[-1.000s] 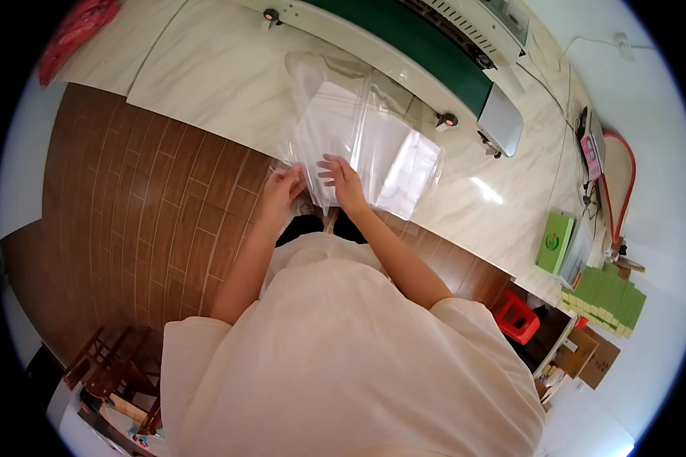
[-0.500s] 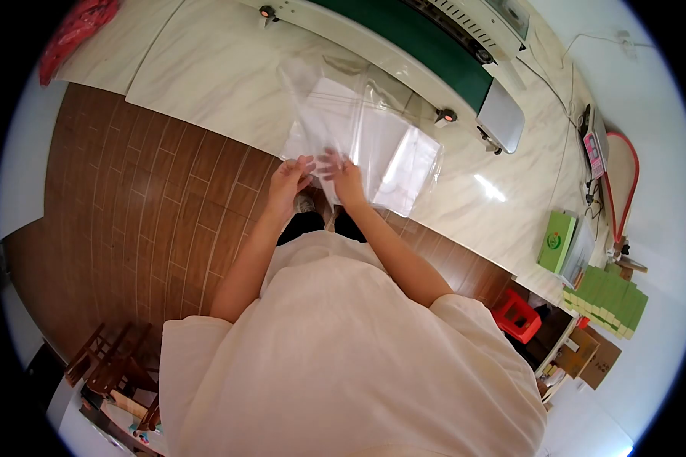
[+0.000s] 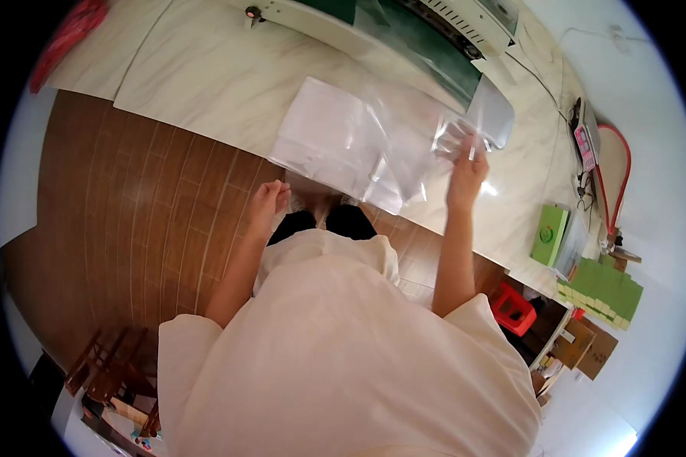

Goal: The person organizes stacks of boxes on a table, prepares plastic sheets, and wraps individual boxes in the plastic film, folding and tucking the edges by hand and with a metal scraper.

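My right hand (image 3: 469, 171) is out to the right over the table, its fingers closed on a clear plastic bag (image 3: 411, 126). The thin bag is stretched out and blurred by motion, and part of it hangs in front of the machine. Under and beside it, a flat pile of clear plastic bags (image 3: 320, 122) lies along the table's front edge. My left hand (image 3: 268, 202) hovers just off that edge, left of the pile, with its fingers curled together. Nothing shows in it, and it is apart from the bags.
A machine with a green conveyor belt (image 3: 453, 80) stands across the back of the marbled table (image 3: 206, 68). Red plastic (image 3: 68, 38) lies far left. To the right are a scale (image 3: 585, 145), a green box (image 3: 549, 234), stacked green boxes (image 3: 602, 289) and a red stool (image 3: 513, 308).
My right hand has swung to the right, drawing a clear plastic bag off the pile. My left hand has moved slightly left and down, its fingers now curled. The hands are farther apart.
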A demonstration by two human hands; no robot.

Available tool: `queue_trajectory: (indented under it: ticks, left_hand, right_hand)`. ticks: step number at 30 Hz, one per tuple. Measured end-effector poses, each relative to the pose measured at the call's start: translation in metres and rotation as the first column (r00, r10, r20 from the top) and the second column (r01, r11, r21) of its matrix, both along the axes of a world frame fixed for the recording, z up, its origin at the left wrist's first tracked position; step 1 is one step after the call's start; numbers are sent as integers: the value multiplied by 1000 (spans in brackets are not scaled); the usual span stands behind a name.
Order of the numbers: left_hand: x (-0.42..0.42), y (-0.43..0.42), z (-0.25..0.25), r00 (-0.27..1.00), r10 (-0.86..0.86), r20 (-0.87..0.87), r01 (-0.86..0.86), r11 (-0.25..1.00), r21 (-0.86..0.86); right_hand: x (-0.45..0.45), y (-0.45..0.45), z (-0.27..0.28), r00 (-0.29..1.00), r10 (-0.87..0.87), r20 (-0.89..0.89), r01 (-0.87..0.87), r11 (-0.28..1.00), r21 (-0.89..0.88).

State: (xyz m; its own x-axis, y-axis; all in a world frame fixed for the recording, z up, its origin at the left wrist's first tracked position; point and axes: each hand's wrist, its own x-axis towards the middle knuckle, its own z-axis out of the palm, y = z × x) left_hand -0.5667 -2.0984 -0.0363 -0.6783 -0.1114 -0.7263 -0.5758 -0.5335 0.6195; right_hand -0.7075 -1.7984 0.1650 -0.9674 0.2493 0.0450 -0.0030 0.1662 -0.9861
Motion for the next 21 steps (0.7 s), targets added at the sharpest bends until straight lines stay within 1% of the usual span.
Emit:
queue_trajectory:
  ticks: [2,3,4,6,7,8,9,10,12,14,16,17,18,20,21]
  left_hand:
    - [-12,9,17,1000,15,-21,-16,1000,-14]
    - [-19,13,24,998,34,-44,-35,999,-30]
    - [-24,15,24,999,18,-49,-19,1000,-20]
    - [-35,18,21,991,-85,-100,78,994,-74]
    - [-41,20,21,988,-113,-106,107,992,-61]
    - [-47,24,22,982,-149,-112,139,986,-92]
    - [-54,29,22,975,-187,-119,173,977,-124]
    - [-59,34,20,967,-222,-126,209,972,-110]
    - [-73,46,16,946,-295,-134,278,951,-136]
    - [-83,67,22,925,-351,-143,332,933,-141]
    - [-92,90,29,897,-411,-160,389,909,-152]
    - [-93,108,34,887,-432,-165,408,899,-159]
    - [-94,126,39,875,-451,-173,427,890,-161]
    - [-93,164,46,836,-509,-206,488,860,-148]
    - [-93,184,43,804,-551,-223,527,834,-162]
  right_hand:
    - [4,26,31,998,4,63,-4,1000,2]
    - [8,60,28,996,-59,64,54,996,77]
    - [14,89,24,990,-126,58,116,981,154]
    - [32,97,65,968,-249,40,245,966,86]
    - [42,114,69,946,-322,24,321,946,34]
    - [54,141,72,918,-397,9,397,918,-20]
    - [70,169,70,898,-436,-52,438,899,29]
    - [86,179,79,881,-468,-63,471,881,41]
    - [118,193,100,886,-464,-23,460,882,-101]
    - [146,213,108,840,-541,-38,539,840,-67]
    - [169,233,113,840,-538,-68,541,841,30]
    - [183,243,117,852,-518,-76,520,854,20]
    - [190,248,120,840,-537,-84,540,842,16]
    - [205,267,124,757,-649,-76,651,737,183]
    - [220,300,108,727,-678,-108,684,705,186]
